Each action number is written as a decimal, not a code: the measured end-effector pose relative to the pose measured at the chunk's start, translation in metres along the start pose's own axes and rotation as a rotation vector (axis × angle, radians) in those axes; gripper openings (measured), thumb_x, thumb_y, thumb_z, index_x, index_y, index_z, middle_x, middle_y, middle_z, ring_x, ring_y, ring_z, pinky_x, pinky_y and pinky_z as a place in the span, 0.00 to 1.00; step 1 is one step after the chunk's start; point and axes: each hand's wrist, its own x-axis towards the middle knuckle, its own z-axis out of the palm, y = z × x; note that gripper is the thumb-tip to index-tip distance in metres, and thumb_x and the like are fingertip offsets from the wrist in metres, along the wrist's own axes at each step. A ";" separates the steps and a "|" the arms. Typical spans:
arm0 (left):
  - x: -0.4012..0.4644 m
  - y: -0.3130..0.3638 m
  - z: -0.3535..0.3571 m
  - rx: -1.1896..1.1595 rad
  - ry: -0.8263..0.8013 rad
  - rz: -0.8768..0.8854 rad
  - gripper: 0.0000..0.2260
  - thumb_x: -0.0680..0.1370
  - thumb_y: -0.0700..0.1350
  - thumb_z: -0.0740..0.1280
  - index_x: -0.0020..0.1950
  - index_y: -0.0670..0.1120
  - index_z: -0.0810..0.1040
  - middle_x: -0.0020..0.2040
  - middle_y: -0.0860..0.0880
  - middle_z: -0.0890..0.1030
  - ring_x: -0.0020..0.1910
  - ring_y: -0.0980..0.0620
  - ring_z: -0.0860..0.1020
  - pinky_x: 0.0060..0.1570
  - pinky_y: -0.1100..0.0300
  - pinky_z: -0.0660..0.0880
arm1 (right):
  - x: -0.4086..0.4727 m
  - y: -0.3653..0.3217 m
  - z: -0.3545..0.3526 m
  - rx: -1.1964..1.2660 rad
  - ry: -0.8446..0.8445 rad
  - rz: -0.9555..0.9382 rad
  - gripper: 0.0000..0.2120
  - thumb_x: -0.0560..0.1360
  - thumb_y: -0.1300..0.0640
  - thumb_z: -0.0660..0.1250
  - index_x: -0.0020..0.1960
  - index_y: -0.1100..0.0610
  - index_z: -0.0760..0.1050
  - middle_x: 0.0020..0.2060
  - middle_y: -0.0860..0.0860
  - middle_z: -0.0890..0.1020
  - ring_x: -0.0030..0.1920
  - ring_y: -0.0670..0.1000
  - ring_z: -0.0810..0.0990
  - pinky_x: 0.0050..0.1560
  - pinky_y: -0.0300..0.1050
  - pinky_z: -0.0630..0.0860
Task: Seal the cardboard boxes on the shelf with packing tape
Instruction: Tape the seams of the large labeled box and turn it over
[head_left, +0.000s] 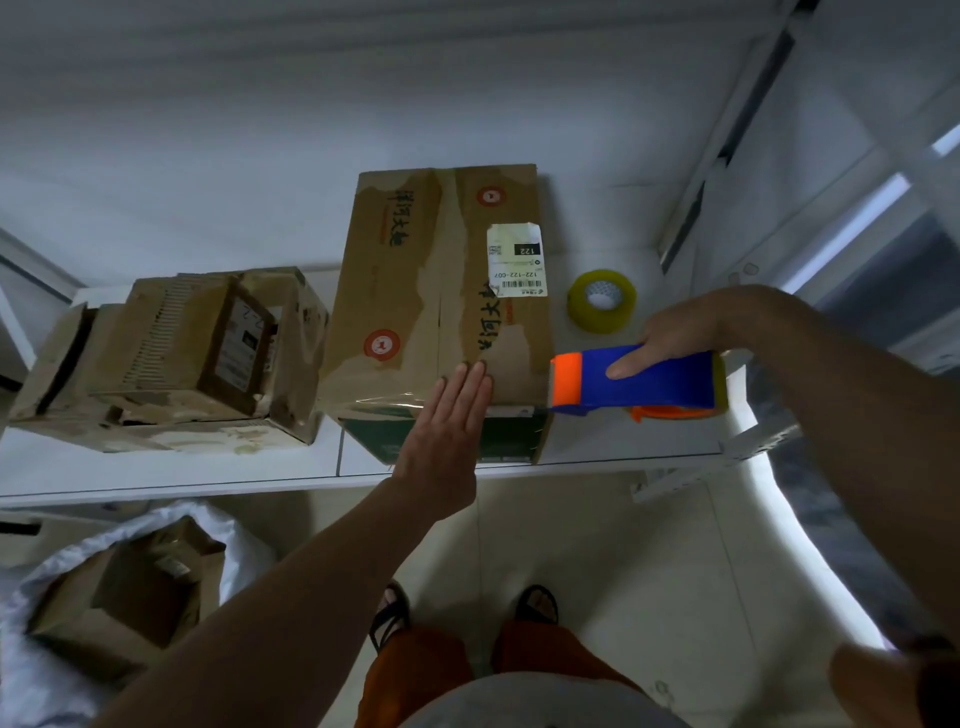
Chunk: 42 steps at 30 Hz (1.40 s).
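- Shelf (597, 457), white: we are standing at its front edge, and it is carrying all the task items listed below.
- Large cardboard box (415, 291), flaps closed: it is sitting near the middle of the shelf, its near face almost flush with the front edge. A strip of clear tape is showing along the box's near top edge.
- Left hand (441, 431): we are laying it flat, fingers straight and pressed together, palm down over the box's near top edge, on or just beside that taped strip. It is gripping nothing.
- Right hand (670, 338): we are gripping the tape dispenser (639, 382), blue with an orange nose, thumb lying along its side; the other fingers are hidden behind the body, so we cannot tell how they are lying.
- Dispenser position: its orange nose is touching, or sitting just beside, the box's near right corner, close to the shelf's front edge.
- Spare tape roll (602, 300), yellowish: it is lying flat behind the dispenser, just right of the box.
- Smaller cardboard box (202, 353), battered, flaps looking loose: it is sitting toward the shelf's left end, untaped as far as we can tell.
- Step in hand, as we are judging it: finishing a tape run across the large box, left hand smoothing the strip while the dispenser is reaching the corner.
- Next move, as we are judging it: cutting the tape at that corner, keeping the left hand pressing so the strip stays down; then turning to the smaller box.
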 end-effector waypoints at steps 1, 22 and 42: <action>0.001 0.002 -0.001 0.008 -0.011 -0.009 0.41 0.76 0.45 0.60 0.73 0.40 0.31 0.77 0.41 0.36 0.77 0.43 0.38 0.72 0.49 0.34 | 0.001 0.002 0.001 -0.016 0.004 0.003 0.24 0.72 0.38 0.64 0.51 0.60 0.79 0.42 0.52 0.85 0.41 0.50 0.83 0.43 0.42 0.79; 0.027 0.036 -0.012 -0.017 -0.092 0.027 0.44 0.73 0.48 0.63 0.77 0.43 0.35 0.77 0.41 0.35 0.76 0.42 0.36 0.75 0.46 0.41 | 0.008 0.011 0.004 0.022 -0.005 -0.015 0.22 0.73 0.38 0.64 0.49 0.58 0.77 0.41 0.52 0.83 0.39 0.49 0.81 0.39 0.40 0.77; 0.030 0.043 -0.007 -0.014 -0.013 -0.011 0.42 0.75 0.71 0.46 0.78 0.43 0.38 0.78 0.40 0.38 0.77 0.43 0.38 0.73 0.48 0.35 | -0.007 0.019 0.014 -0.171 0.108 0.114 0.23 0.72 0.34 0.63 0.41 0.56 0.74 0.40 0.52 0.80 0.42 0.53 0.80 0.48 0.46 0.75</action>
